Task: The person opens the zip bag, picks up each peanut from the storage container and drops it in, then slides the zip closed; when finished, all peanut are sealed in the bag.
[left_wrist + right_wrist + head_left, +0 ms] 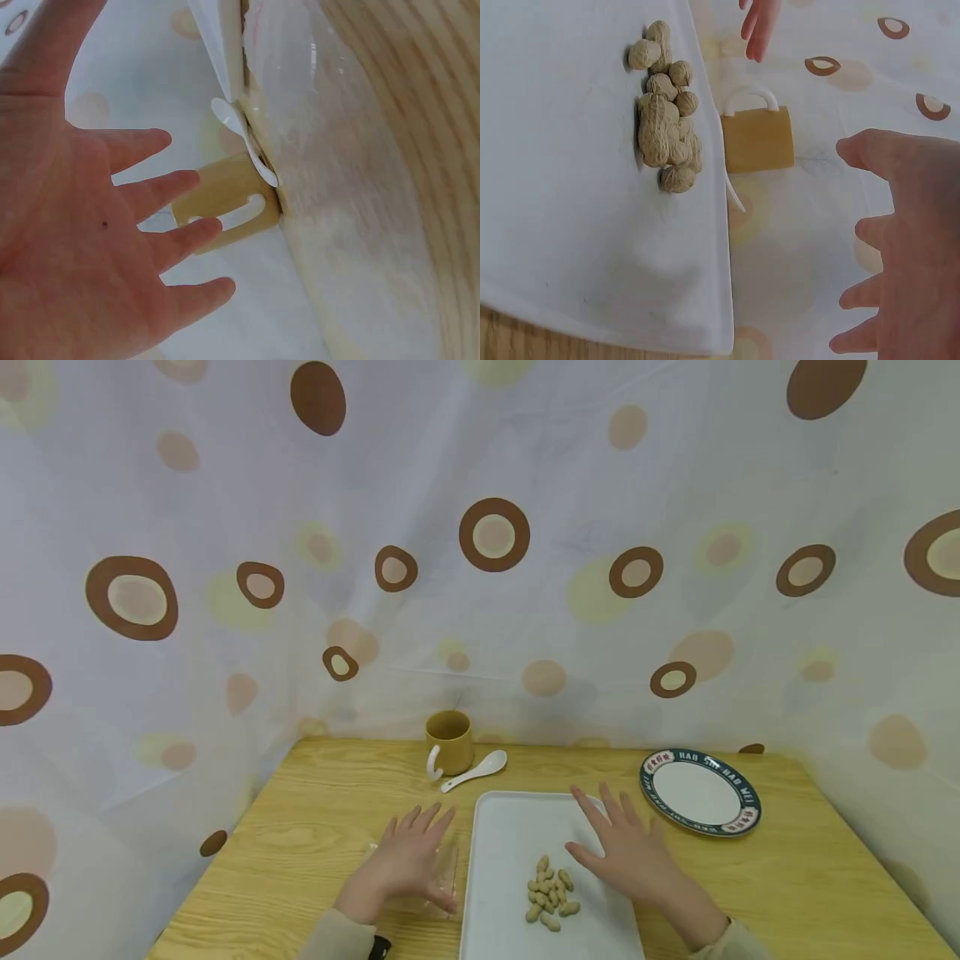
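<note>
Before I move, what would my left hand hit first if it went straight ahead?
Probably the white spoon, lying beyond your left hand in the head view; depth is unclear, so it might pass over and meet the mustard mug instead.

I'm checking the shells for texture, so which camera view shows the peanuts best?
The right wrist view: the peanuts look largest there and their rough shells show clearly, though some overlap. The head view shows them small, grouped on the white tray. The left wrist view shows none of them.
</note>
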Motion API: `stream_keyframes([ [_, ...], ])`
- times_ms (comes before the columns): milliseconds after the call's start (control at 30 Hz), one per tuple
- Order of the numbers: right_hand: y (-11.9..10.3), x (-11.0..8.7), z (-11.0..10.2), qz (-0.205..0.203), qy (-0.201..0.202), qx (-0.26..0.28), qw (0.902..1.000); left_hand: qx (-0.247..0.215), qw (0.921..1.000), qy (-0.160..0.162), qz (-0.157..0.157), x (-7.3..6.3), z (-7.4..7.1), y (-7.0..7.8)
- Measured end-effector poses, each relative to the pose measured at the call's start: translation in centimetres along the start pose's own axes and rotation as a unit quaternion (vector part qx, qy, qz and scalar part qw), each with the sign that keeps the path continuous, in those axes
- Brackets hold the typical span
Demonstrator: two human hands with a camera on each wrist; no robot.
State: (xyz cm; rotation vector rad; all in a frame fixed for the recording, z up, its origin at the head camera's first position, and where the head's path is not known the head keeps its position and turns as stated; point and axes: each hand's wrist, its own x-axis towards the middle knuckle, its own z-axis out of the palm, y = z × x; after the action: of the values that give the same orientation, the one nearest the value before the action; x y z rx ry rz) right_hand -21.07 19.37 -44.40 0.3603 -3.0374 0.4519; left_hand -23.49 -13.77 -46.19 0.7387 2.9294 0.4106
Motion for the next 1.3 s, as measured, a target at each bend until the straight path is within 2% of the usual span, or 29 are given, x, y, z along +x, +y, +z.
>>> stream_keyframes([
  [133, -0.7, 0.4, 0.2, -0.009, -0.011, 0.024, 0.9996, -0.016, 0.9997, -0.015, 0.007, -0.4, -0.2, -0.1],
  [267, -1.3, 0.7, 0.5, -0.015, -0.017, 0.100, 0.9947, -0.024, 0.9990, -0.036, 0.008, -0.7, -0.2, 0.2],
  [400, -2.2, 0.8, 0.5, -0.022, -0.031, 0.197, 0.9796, -0.005, 0.9991, -0.042, 0.007, -0.8, 0.4, 0.5],
  [633, -3.7, 1.2, 0.7, -0.028, -0.048, 0.293, 0.9546, 0.003, 0.9991, -0.042, 0.009, -1.0, 1.0, 0.2],
  [700, -4.1, 1.3, 0.8, -0.028, -0.057, 0.328, 0.9426, 0.000, 0.9990, -0.044, 0.009, -1.1, 1.0, 0.2],
  [933, -5.1, 1.9, 1.1, 0.001, -0.137, 0.455, 0.8798, -0.004, 0.9991, -0.040, 0.015, -1.6, 0.9, 0.5],
  [1067, -5.5, 2.5, 1.4, 0.009, -0.175, 0.487, 0.8558, 0.002, 0.9993, -0.035, 0.010, -1.6, 1.1, 0.3],
  [1300, -6.4, 3.3, 1.9, 0.003, -0.213, 0.530, 0.8210, 0.018, 0.9994, -0.028, 0.006, -1.7, 1.4, 0.1],
])
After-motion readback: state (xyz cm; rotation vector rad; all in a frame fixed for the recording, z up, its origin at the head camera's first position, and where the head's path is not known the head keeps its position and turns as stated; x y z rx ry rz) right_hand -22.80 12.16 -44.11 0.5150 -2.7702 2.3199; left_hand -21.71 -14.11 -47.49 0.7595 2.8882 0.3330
